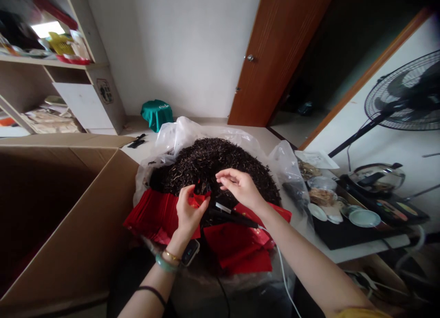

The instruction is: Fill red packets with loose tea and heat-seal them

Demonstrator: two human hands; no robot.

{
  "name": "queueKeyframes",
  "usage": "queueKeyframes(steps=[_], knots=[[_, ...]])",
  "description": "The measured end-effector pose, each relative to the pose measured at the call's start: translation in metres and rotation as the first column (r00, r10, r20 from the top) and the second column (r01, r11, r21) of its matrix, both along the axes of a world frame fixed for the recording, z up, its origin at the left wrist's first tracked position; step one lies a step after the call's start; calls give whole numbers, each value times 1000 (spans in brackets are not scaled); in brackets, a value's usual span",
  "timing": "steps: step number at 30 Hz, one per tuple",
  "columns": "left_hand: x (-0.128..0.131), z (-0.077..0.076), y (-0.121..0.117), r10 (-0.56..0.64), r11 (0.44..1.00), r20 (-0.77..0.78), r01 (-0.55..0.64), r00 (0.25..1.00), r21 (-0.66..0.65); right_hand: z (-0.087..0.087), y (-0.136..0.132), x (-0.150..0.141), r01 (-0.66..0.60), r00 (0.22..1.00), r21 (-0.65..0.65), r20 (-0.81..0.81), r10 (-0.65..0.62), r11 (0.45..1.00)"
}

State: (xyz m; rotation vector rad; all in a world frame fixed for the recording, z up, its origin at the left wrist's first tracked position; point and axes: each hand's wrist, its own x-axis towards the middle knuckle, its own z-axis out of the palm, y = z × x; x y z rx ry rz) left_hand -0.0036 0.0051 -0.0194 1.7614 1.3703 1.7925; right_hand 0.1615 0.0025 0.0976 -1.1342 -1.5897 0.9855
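Note:
My left hand is closed on a small red packet, holding it up between thumb and fingers at the near edge of a heap of dark, dry leaves that looks like loose tea. Just to the right is my right hand, palm turned inward and fingers loosely bent; nothing shows in it. The leaves lie in a large clear plastic bag. A row of red packets stands left of my left hand, and more flat red packets lie below my right wrist. A black handheld device with a white cord lies between.
An open cardboard box stands at the left. On the right, a side table bears jars, a glass kettle and a black appliance. A fan rises behind it. A green cloth-covered object sits by the wall.

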Motion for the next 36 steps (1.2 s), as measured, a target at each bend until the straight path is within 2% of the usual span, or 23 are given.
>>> queueKeyframes(steps=[4, 10, 12, 15, 17, 19, 21, 25, 27, 29, 31, 36], knots=[[3, -3, 1, 7, 1000, -26, -7, 1000, -2, -15, -4, 4, -34, 990, -14, 136, 36, 999], [7, 0, -1, -12, 1000, -86, 12, 996, 4, -20, -9, 1, -96, 909, 133, 415, 33, 986], [9, 0, -3, -31, 1000, -103, 32, 994, -1, -19, -11, -2, -138, 839, 156, 543, 32, 978], [10, 0, -6, -64, 998, -116, 62, 991, -21, -18, -14, -9, -205, 671, 95, 739, 69, 974], [9, 0, -6, -70, 997, -107, 65, 992, -43, -17, -15, -14, -213, 576, 43, 812, 90, 976], [9, -1, -6, -72, 996, -103, 65, 992, -68, -14, -16, -15, -211, 531, 32, 843, 87, 977], [9, -2, -5, -80, 993, -117, 68, 990, -98, -12, -16, -14, -202, 548, 80, 835, 45, 976], [10, -4, -5, -84, 987, -144, 62, 986, -151, -10, -19, -9, -177, 650, 227, 758, -59, 958], [11, -5, -5, -91, 984, -153, 65, 984, -163, -12, -20, -9, -208, 615, 221, 787, -48, 953], [12, -5, -7, -102, 984, -175, 73, 979, -164, -16, -20, -10, -232, 541, 164, 841, -13, 959], [13, -5, -8, -106, 985, -204, 74, 973, -158, -19, -20, -12, -228, 507, 129, 862, 5, 965], [14, -6, -7, -109, 987, -245, 76, 963, -139, -23, -16, -13, -139, 645, 271, 755, -121, 953]])
